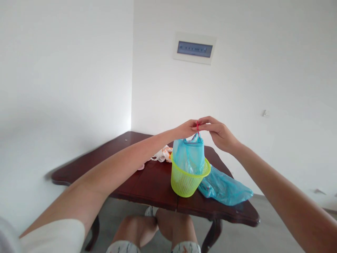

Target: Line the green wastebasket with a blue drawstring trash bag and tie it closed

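Observation:
A translucent blue drawstring bag (188,158) stands pulled up inside a small yellow-green plastic basket (184,182). Its red drawstring (198,126) rises above the gathered top. My left hand (187,129) pinches the drawstring from the left, fingertips closed. From the other side my right hand (218,133) meets it, with thumb and fingers closed on the same red string. The fingertips of both hands nearly touch. The lower part of the bag shows only through the basket's mesh.
Another blue plastic bag (226,186) lies crumpled right of the basket on the dark wooden table (147,182). A white-and-orange plastic bag (164,154) and a small pink item (141,167) lie to the left. White walls stand behind and at left.

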The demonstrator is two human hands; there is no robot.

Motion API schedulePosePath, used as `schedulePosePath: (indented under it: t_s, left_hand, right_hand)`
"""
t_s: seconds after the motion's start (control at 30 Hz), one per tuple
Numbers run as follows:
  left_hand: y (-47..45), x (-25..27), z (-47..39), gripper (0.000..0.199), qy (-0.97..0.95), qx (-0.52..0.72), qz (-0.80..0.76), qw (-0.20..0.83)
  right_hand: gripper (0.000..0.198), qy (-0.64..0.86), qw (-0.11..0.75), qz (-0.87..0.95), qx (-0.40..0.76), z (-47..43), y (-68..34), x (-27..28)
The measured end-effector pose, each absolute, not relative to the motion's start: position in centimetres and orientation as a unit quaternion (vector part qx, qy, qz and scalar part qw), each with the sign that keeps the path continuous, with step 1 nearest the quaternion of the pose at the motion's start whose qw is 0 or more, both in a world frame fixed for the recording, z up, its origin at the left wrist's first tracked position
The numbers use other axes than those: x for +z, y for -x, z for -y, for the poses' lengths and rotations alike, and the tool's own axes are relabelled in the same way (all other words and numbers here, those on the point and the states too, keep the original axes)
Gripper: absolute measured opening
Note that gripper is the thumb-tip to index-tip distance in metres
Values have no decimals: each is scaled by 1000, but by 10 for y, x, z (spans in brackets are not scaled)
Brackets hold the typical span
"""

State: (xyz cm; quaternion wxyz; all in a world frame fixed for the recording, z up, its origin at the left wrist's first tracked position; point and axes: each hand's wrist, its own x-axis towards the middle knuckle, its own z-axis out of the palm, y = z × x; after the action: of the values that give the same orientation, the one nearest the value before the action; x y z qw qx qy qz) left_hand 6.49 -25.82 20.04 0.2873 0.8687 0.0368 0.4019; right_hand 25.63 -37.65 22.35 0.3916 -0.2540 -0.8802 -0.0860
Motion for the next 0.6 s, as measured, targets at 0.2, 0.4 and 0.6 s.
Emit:
schedulePosePath:
  t_s: [0.2, 0.4, 0.6]
  left_hand:
    - [-54, 195, 265, 71, -859, 334, -62, 383]
    - [-49, 189, 264, 82, -813, 343, -73, 465]
    - [-36, 181, 269, 84, -812, 304, -78, 492]
  right_hand:
    - [24, 332, 510, 786, -111, 386, -249, 216]
    - [59, 398, 442, 795, 118, 374, -249, 196]
    - [64, 422, 522, 735, 98, 365, -252, 188]
